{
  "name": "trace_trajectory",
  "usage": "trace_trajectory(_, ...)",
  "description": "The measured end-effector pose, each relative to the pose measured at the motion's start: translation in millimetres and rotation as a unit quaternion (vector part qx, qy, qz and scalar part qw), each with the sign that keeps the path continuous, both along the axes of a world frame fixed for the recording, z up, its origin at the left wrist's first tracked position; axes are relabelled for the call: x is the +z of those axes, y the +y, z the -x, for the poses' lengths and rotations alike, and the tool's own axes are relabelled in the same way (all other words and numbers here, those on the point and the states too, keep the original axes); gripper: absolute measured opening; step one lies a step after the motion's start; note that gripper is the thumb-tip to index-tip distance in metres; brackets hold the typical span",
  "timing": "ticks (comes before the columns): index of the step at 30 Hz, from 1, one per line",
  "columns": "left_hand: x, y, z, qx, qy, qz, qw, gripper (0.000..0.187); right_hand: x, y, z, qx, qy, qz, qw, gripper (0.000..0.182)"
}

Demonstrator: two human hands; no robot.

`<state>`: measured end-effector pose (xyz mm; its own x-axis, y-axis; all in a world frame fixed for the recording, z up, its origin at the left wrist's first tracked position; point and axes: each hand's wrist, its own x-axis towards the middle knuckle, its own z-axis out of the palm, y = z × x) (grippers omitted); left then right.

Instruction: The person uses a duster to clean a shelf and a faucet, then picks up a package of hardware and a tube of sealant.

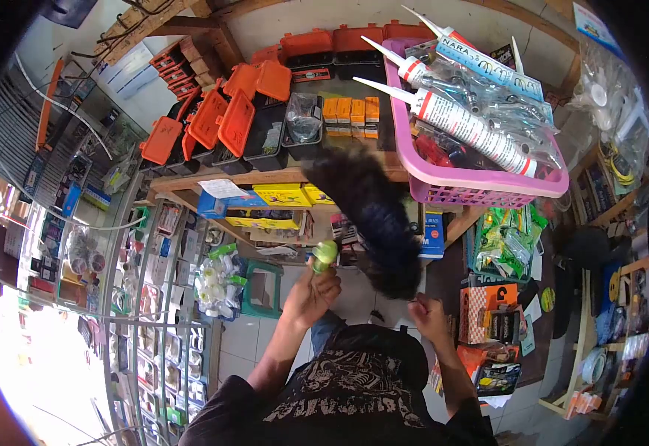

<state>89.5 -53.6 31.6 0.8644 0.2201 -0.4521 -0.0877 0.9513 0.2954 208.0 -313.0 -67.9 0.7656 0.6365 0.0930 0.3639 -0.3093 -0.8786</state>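
Observation:
My right hand (pixel 430 320) is closed round the lower end of a dark, fluffy duster (pixel 373 219). The duster slants up and to the left, its blurred tip reaching the front edge of the wooden shelf (pixel 276 177). Between my fingers, my left hand (pixel 313 293) grips a small, shiny yellow-green object (pixel 325 254), whose exact kind I cannot make out. Beyond the duster, black boxes with orange lids (pixel 235 123) stand beside small orange-yellow cartons (pixel 351 111). A pink basket (pixel 480 178) to the right holds sealant tubes (pixel 477 132) and bagged hardware.
Yellow boxes (pixel 283 195) sit on the lower shelf. A green stool (pixel 263 290) and bagged white goods (pixel 220 282) stand to the left, near glass display shelves (pixel 153 297). Green packets (pixel 504 236) and orange boxes (pixel 486 308) are on my right.

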Motion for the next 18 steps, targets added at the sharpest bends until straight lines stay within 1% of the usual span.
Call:
trace_trajectory(1,-3,-5,-1,-0.011,0.063,-0.065,0.996,0.036,3,4,2,-0.002,-0.001,0.0,1.0,0.027)
trace_trajectory(2,-4,-10,-2,-0.013,0.062,-0.065,0.996,0.036,7,10,3,0.013,-0.006,0.019,1.0,0.028)
trace_trajectory(3,-5,-14,-1,-0.02,0.062,-0.092,0.994,0.037,12,16,4,0.028,-0.011,0.038,0.999,0.029)
trace_trajectory(4,-5,-17,1,-0.026,0.063,-0.12,0.99,0.038,21,21,5,0.028,-0.011,0.037,0.999,0.029)
trace_trajectory(5,-15,-14,3,-0.046,0.011,-0.147,0.988,0.039,31,26,6,0.031,0.01,0.017,0.999,0.03)
trace_trajectory(6,-14,-11,2,-0.046,0.011,-0.149,0.988,0.039,36,28,6,0.033,0.032,-0.003,0.999,0.031)
trace_trajectory(8,-10,-8,-1,0.026,0.053,-0.224,0.973,0.036,21,27,12,0.051,0.042,0.001,0.998,0.029)
trace_trajectory(9,-10,1,2,0.026,0.053,-0.224,0.973,0.036,14,25,16,0.068,0.05,0.006,0.996,0.028)
trace_trajectory(10,-11,18,6,0.063,0.007,-0.198,0.978,0.036,11,21,18,0.067,0.049,0.005,0.997,0.028)
trace_trajectory(12,-9,42,11,0.136,-0.086,-0.142,0.977,0.035,8,12,20,0.07,-0.019,0.004,0.997,0.027)
trace_trajectory(13,0,42,9,0.156,-0.036,-0.138,0.977,0.033,11,11,17,0.073,-0.021,0.003,0.997,0.027)
trace_trajectory(14,-3,40,11,0.159,-0.035,-0.139,0.977,0.033,18,8,17,0.063,0.004,0.019,0.998,0.027)
trace_trajectory(16,-14,23,17,0.027,-0.03,-0.212,0.976,0.034,17,10,17,0.054,0.032,0.037,0.997,0.026)
trace_trajectory(17,-18,3,13,0.027,0.068,-0.251,0.965,0.035,11,14,14,0.057,0.03,0.034,0.997,0.025)
trace_trajectory(18,-18,-5,11,0.024,0.068,-0.249,0.966,0.035,8,17,10,0.059,0.026,0.031,0.997,0.025)
